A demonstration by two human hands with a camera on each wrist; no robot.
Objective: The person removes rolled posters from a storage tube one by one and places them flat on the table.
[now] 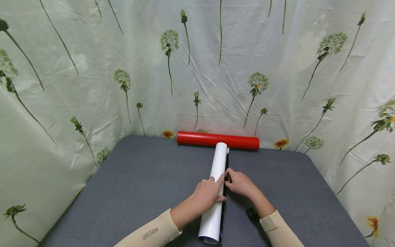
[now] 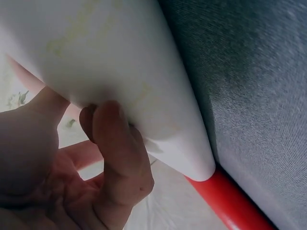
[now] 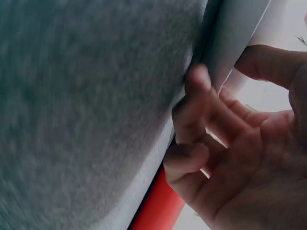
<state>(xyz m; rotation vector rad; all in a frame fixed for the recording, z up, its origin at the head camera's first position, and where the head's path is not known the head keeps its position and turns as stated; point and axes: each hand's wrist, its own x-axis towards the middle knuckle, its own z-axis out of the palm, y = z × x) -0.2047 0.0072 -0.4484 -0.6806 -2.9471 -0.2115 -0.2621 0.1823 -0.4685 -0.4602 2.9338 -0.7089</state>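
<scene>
A long white rolled sheet [image 1: 219,161] lies lengthwise on the grey table, a dark strip along its right side. My left hand [image 1: 208,193] holds the roll around its middle, thumb over toward the right side. In the left wrist view, bent fingers [image 2: 117,143] rest against the white surface. My right hand [image 1: 242,183] is at the roll's right edge with curled fingertips on the dark strip. The right wrist view has the thumb on the pale side of the edge and curled fingers [image 3: 192,115] low beside the table.
A red roll [image 1: 203,138] lies crosswise at the table's back edge, just behind the white roll's far end. Behind the grey table [image 1: 148,181] hangs a pale curtain [image 1: 216,79] with dandelion prints. A small black device [image 1: 252,214] shows by the right wrist.
</scene>
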